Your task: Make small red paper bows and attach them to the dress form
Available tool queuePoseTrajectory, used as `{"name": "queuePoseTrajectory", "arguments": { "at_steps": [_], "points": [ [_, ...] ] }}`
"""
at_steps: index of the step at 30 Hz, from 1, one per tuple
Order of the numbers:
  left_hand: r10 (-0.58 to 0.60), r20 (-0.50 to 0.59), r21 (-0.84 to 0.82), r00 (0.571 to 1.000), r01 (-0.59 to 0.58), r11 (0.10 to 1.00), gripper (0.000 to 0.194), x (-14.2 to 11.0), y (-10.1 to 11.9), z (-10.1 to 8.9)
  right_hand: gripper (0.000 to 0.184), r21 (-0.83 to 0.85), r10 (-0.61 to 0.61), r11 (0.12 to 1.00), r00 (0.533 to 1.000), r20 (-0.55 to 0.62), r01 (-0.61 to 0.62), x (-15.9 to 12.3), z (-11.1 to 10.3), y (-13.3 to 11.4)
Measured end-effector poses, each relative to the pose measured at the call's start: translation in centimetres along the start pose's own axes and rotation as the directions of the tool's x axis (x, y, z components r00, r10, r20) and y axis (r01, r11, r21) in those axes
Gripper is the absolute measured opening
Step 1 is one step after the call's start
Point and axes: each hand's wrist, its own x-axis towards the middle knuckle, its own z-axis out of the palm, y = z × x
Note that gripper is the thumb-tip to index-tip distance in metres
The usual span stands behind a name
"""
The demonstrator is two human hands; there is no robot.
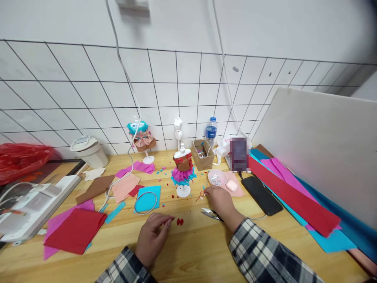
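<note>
My left hand [154, 236] rests low over the table, thumb and forefinger drawn together, with nothing visible between them. Just right of its fingertips lies a small red bow [180, 222]. My right hand [219, 201] reaches down to the tabletop beside small scraps [201, 195]; its fingers are closed, and what they hold, if anything, is too small to make out. Under its wrist side lie scissors [209, 214], blades pointing left. Between and beyond my hands stands a small white dress form [183, 190] wearing a brown bodice with red trim and a magenta and blue ruffled skirt [183, 175].
Left are blue paper [153, 192], a cable ring [136, 208], red sheets [78, 232] and a power strip [59, 196]. Behind stand another dressed form [143, 141], a bare form [178, 127], a cardboard box [203, 159] and a bottle [211, 129]. Right are a pink dish [211, 175] and phone [262, 196].
</note>
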Motion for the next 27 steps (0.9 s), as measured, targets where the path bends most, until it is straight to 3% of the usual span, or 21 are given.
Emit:
{"name": "queuePoseTrajectory", "arguments": {
  "at_steps": [7, 17, 20, 25, 27],
  "points": [
    [-0.017, 0.003, -0.025, 1.0, 0.017, 1.0, 0.019, 0.1, 0.3, 0.1, 0.048, 0.036, 0.024, 0.999, 1.0, 0.008, -0.024, 0.1, 0.1, 1.4],
    [-0.024, 0.028, -0.037, 0.999, 0.025, 0.999, 0.019, 0.2, 0.1, 0.1, 0.041, -0.008, 0.165, 0.986, 0.986, 0.024, -0.165, 1.5, 0.1, 1.9],
    [-0.027, 0.039, -0.035, 0.999, 0.029, 0.999, 0.02, 0.1, 0.2, 0.0, 0.042, -0.003, 0.131, 0.991, 0.991, 0.035, -0.131, 1.5, 0.2, 0.9],
    [-0.033, 0.045, -0.025, 0.998, 0.034, 0.999, 0.02, 0.1, 0.4, 0.0, 0.054, 0.064, -0.066, 0.996, 0.998, -0.007, 0.066, 2.1, 1.0, -2.2],
    [-0.03, 0.04, -0.026, 0.999, 0.031, 0.999, 0.02, 0.1, 0.5, 0.0, 0.053, 0.113, -0.038, 0.993, 0.999, 0.003, 0.037, 3.0, 1.4, -2.8]
  ]
}}
